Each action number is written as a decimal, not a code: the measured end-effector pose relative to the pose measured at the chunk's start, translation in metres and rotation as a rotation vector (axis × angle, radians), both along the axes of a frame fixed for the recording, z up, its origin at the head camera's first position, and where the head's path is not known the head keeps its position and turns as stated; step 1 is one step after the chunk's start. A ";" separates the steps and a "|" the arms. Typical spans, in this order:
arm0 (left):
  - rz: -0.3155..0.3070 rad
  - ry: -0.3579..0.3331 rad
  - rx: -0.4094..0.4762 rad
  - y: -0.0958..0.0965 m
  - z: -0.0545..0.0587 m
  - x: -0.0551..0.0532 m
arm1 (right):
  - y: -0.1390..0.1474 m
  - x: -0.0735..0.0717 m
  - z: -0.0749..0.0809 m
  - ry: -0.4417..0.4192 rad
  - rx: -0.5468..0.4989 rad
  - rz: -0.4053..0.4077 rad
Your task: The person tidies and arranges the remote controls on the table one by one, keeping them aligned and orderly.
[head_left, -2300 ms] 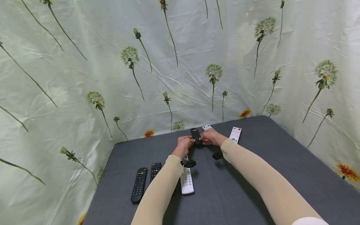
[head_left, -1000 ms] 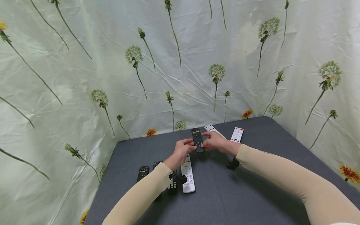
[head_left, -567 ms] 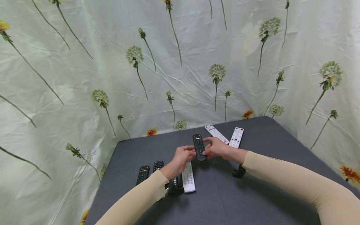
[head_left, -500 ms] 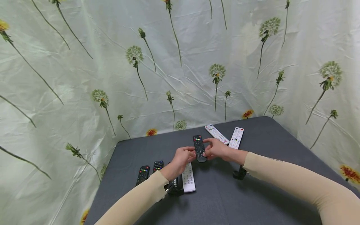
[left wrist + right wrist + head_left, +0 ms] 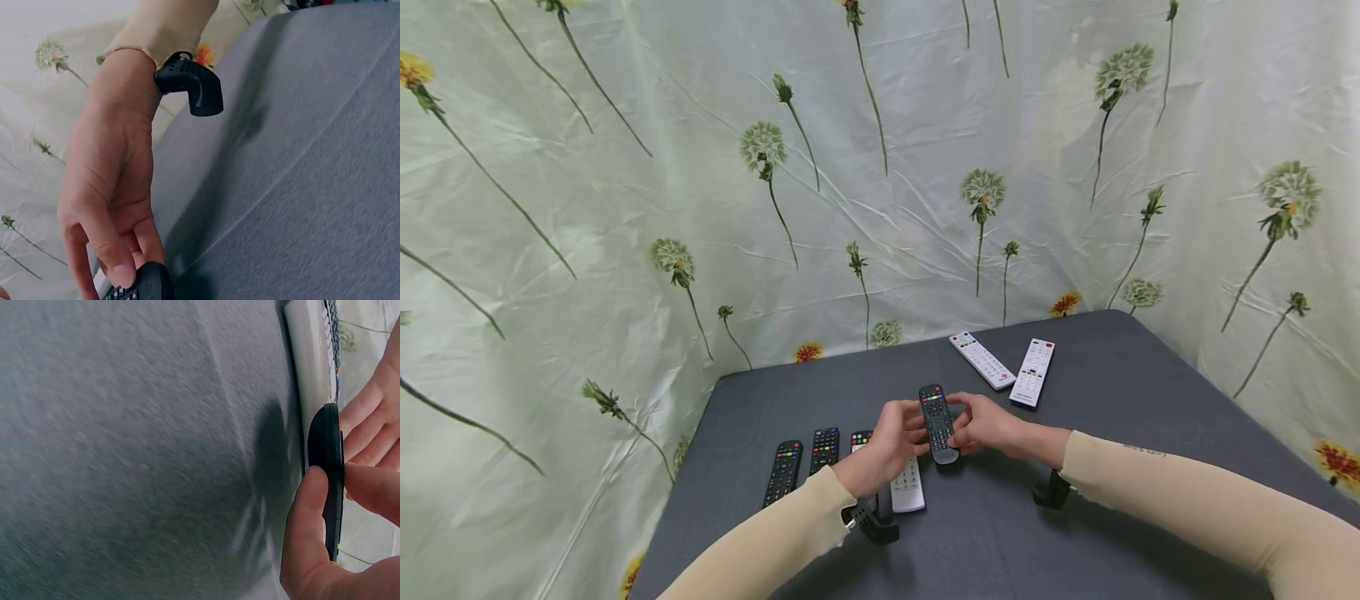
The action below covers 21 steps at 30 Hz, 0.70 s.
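In the head view, my right hand point(image 5: 988, 423) pinches a black remote control point(image 5: 938, 423) by its right edge, near the lower end. The remote is tilted with its buttons toward me. My left hand point(image 5: 891, 433) is on its other side, fingers loosely extended with their tips right at the left edge. The right wrist view has the remote point(image 5: 325, 444) edge-on between the right thumb and finger, above its shadow; the left hand's fingers point(image 5: 365, 428) spread behind it. In the left wrist view, the right thumb lies on the remote point(image 5: 153, 282), most of it out of frame.
On the grey table point(image 5: 1000, 542), a black remote point(image 5: 784, 473), another black remote point(image 5: 824, 447), a partly hidden one with coloured buttons point(image 5: 860, 438) and a white remote point(image 5: 908, 487) lie in a row. Farther right lie two white remotes point(image 5: 982, 360) point(image 5: 1032, 372). A flowered curtain point(image 5: 850, 208) hangs behind.
Both hands have brought the black remote up from the table's far side and toward me. The left fingers have loosened from it. The two white remotes behind have come into fuller view.
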<state>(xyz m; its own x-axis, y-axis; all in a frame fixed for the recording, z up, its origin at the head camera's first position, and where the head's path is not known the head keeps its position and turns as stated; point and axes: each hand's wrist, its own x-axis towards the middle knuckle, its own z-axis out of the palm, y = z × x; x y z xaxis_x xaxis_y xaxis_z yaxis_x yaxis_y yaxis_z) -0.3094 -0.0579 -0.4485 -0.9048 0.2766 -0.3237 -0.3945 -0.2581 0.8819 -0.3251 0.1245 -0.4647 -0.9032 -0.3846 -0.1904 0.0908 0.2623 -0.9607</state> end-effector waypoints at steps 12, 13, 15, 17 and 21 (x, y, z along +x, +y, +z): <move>0.002 -0.016 0.003 0.008 -0.006 0.016 | 0.005 0.014 -0.009 -0.025 -0.010 0.040; 0.003 -0.017 0.003 0.009 -0.006 0.017 | 0.005 0.015 -0.010 -0.019 0.001 0.051; 0.005 -0.015 0.003 0.010 -0.006 0.019 | 0.005 0.016 -0.011 -0.014 0.027 0.065; 0.007 -0.018 0.008 0.011 -0.006 0.019 | 0.005 0.017 -0.012 -0.011 0.051 0.071; 0.034 -0.027 0.010 0.011 -0.006 0.020 | 0.006 0.019 -0.014 -0.013 0.067 0.058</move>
